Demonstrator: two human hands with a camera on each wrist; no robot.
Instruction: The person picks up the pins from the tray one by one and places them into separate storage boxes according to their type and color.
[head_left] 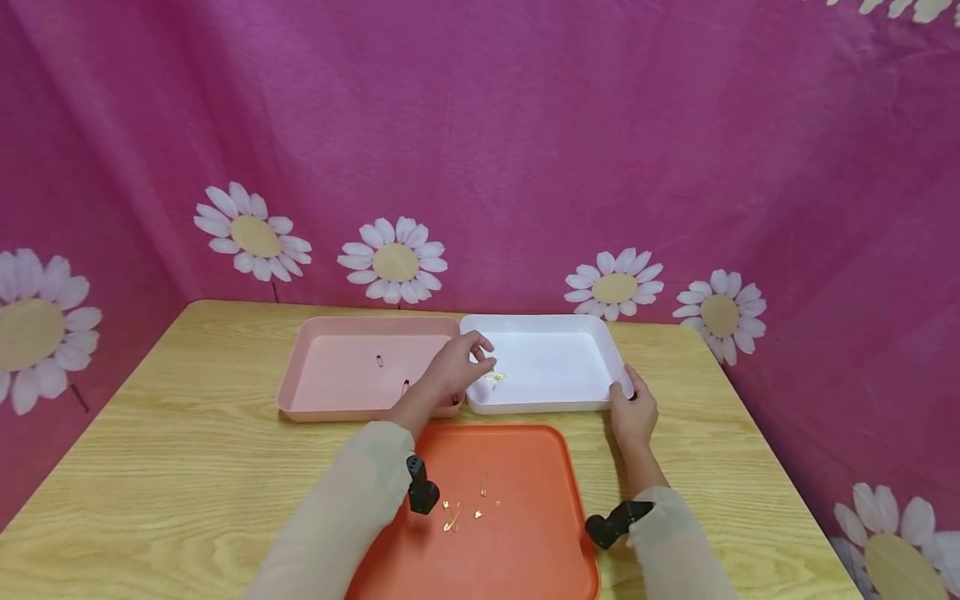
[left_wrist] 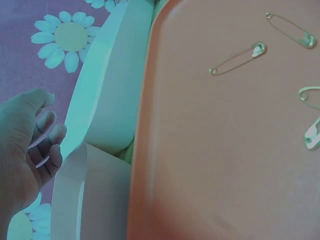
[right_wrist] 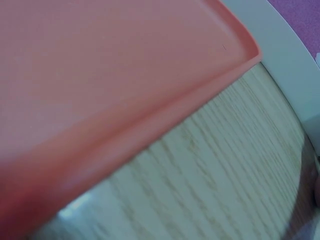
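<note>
My left hand (head_left: 455,364) is over the left edge of the white tray (head_left: 547,407), fingers loosely bent; in the left wrist view I see nothing between them. Just below its fingertips, shiny gold safety pins (head_left: 495,377) lie in the white tray, too small to tell apart. With my right hand (head_left: 634,417) I hold the white tray's front right corner, thumb on the rim. Nearer me, an orange tray (head_left: 525,475) carries several gold safety pins (left_wrist: 237,60), spread apart. Only a sliver of the right hand enters the right wrist view.
A pink tray (head_left: 330,415) adjoins the white one on the left. A few dark safety pins (head_left: 379,361) lie in it, one partly behind my left forearm. All the trays stand on a wooden table (head_left: 187,442), with a pink flowered cloth (head_left: 510,150) behind.
</note>
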